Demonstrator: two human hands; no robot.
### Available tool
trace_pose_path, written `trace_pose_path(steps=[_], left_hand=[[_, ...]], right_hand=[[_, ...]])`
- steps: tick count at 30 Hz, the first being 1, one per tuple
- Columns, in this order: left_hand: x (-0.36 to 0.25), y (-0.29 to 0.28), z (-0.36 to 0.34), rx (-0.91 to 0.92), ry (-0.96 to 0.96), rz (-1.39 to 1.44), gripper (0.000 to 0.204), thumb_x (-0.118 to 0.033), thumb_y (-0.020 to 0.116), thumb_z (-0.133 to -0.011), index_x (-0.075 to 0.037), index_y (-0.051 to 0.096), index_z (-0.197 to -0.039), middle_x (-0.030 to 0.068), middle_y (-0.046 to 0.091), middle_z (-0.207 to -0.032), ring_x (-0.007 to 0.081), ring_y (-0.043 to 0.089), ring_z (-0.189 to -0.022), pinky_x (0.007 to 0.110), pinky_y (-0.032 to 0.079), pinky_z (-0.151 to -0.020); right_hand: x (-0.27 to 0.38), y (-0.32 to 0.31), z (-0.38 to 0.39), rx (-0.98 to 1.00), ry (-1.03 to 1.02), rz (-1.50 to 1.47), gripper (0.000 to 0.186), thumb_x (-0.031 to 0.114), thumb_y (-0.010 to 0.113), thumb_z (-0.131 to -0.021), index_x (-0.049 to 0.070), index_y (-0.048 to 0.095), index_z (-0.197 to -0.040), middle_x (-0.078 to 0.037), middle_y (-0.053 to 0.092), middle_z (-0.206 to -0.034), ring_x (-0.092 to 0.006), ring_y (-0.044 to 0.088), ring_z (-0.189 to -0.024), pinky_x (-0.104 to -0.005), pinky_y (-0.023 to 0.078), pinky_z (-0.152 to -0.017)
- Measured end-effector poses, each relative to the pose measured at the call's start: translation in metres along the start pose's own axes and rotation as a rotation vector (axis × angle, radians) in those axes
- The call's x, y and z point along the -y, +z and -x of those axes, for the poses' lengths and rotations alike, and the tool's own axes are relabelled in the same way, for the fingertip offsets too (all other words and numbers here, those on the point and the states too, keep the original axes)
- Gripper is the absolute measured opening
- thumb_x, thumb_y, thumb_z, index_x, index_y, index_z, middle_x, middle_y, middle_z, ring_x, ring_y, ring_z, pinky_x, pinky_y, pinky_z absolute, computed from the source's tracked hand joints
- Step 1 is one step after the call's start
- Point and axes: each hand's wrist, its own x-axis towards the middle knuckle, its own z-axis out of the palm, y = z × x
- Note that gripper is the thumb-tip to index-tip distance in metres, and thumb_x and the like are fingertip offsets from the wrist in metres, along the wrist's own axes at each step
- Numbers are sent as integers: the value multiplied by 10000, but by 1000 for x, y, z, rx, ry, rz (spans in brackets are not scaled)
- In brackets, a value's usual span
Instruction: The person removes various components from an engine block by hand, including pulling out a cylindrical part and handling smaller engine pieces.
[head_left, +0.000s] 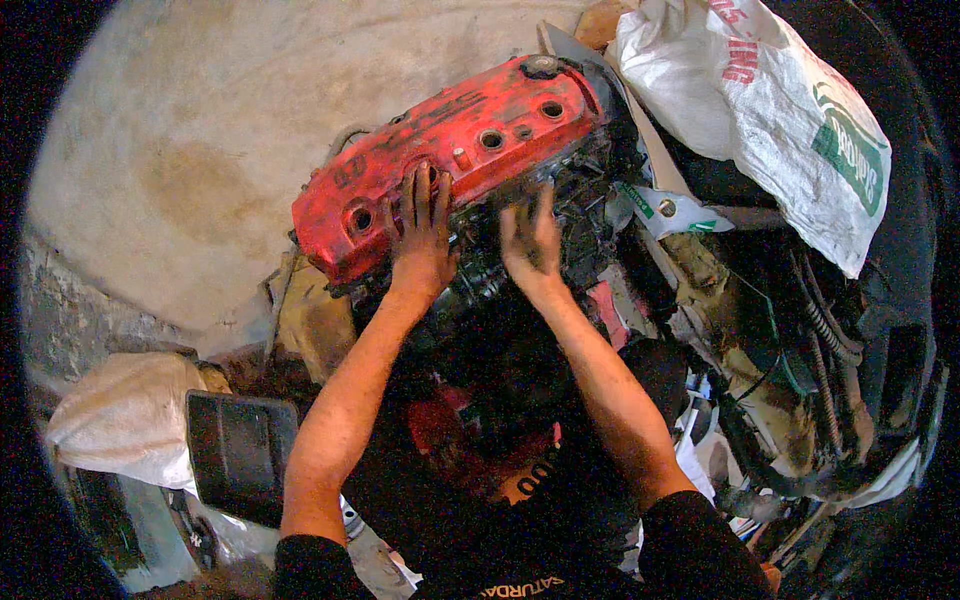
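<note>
A red engine valve cover [455, 110], smudged with grime and pierced by round holes, sits at a slant on a dark engine [470, 275]. My left hand [423, 235] lies on the cover's lower side with its blackened fingers spread, one fingertip at a round hole. My right hand [532, 235], also blackened and slightly blurred, is just below the cover's near edge by the engine's dark fittings, thumb and fingers apart; whether its fingertips touch anything is hard to tell.
A white printed sack [760, 120] lies at the upper right above dark hoses and metal parts [820, 350]. A stained pale concrete surface [170, 120] spans the upper left. At the lower left are a pale sack [120, 410] and a dark rectangular panel [235, 450].
</note>
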Motion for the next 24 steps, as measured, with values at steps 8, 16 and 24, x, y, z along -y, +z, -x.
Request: trace_pose_path(steps=[8, 16, 24], left_hand=[[1, 8, 2, -17, -1, 9, 1031, -248, 734, -634, -110, 110, -1443, 151, 59, -1498, 310, 87, -1383, 560, 79, -1074], [-5, 4, 1, -89, 44, 150, 796, -115, 559, -754, -93, 149, -1436, 154, 77, -1497, 301, 79, -1388, 567, 68, -1072], [-9, 10, -1, -106, 42, 70, 740, -104, 509, -785, -91, 154, -1434, 146, 94, -1496, 298, 93, -1387, 574, 86, -1066]], right_hand=[[0, 5, 7, 23, -53, 123, 618, 222, 538, -869, -112, 216, -1278, -205, 592, -795, -348, 595, -727, -421, 469, -650], [-23, 2, 11, 85, -65, 76, 649, 226, 504, -888, -105, 172, -1335, -229, 584, -1023, -371, 585, -899, -407, 475, -770], [-27, 9, 20, 48, -80, 185, 579, 300, 510, -893, -51, 220, -1250, -175, 566, -895, -332, 569, -821, -370, 446, -760]])
